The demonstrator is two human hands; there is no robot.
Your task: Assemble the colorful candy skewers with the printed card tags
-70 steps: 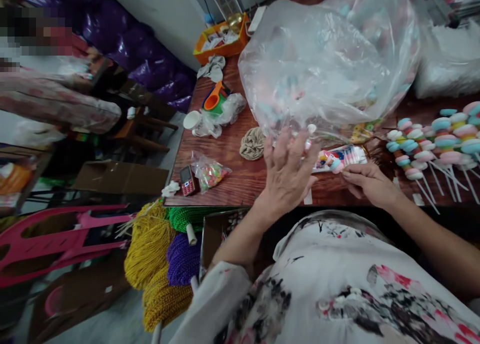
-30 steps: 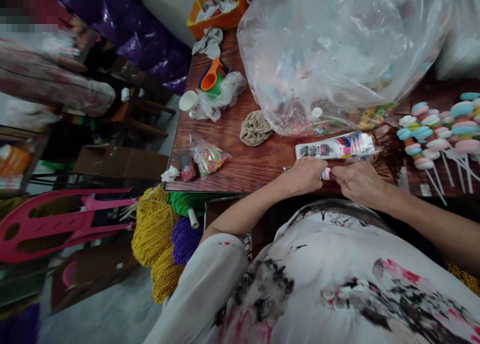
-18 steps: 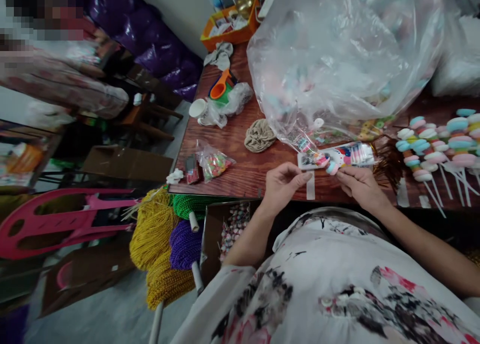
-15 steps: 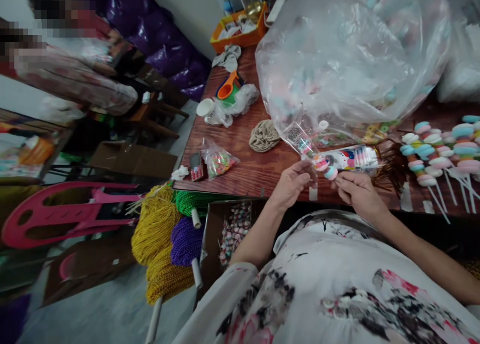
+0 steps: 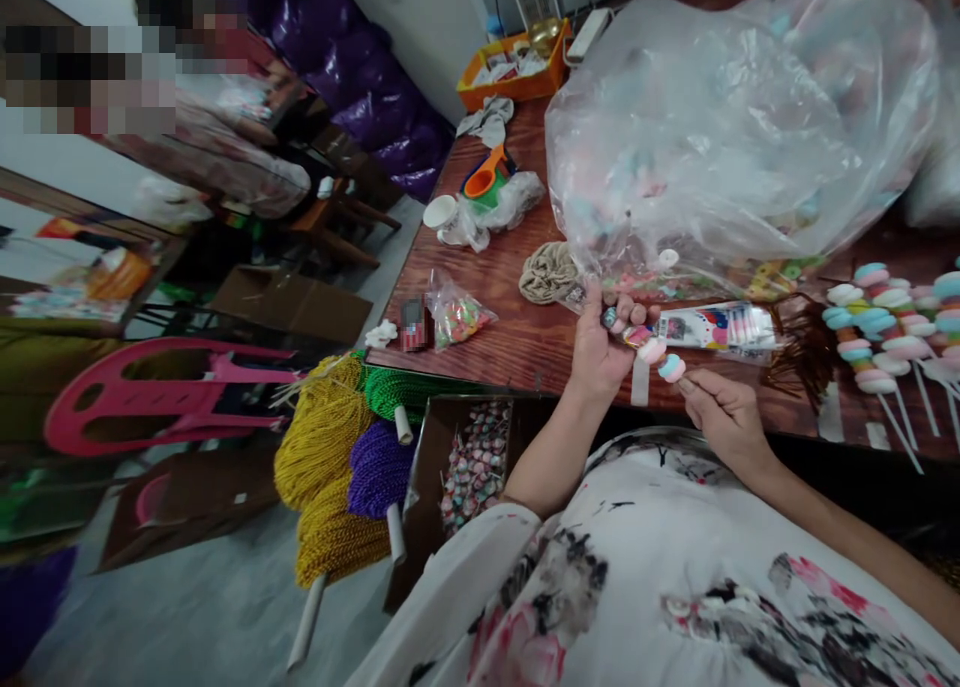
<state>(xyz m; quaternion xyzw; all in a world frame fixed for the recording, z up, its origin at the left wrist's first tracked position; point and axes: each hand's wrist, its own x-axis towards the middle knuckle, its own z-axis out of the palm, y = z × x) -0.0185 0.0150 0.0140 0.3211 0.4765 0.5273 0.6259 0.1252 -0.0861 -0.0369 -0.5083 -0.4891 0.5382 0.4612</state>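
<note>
Between my hands is a candy skewer (image 5: pixel 651 351), pastel marshmallow-like pieces stacked on a stick. My left hand (image 5: pixel 602 347) is closed round its upper end, together with a clear printed plastic sleeve that is mostly hidden by the fingers. At the lower end, my right hand (image 5: pixel 724 407) pinches the stick, thumb against fingers. Just behind lies a stack of printed clear sleeves (image 5: pixel 720 327) on the wooden table. More candy skewers (image 5: pixel 874 322) lie to the right, their white sticks pointing toward me. Brown-gold twist ties (image 5: pixel 806 352) sit beside the sleeves.
A large clear bag (image 5: pixel 735 137) of pastel pieces fills the table's back. Left of it are a beige cloth coil (image 5: pixel 549 273), a small candy bag (image 5: pixel 459 312), a tape dispenser (image 5: pixel 486 179) and a cup (image 5: pixel 441 213). Below stands a box (image 5: pixel 431 432) of wrapped candies. Another person sits far left.
My left hand has moved up the skewer and now wraps its upper end and the sleeve, which stood open beyond the fingers before. The camera view has shifted left.
</note>
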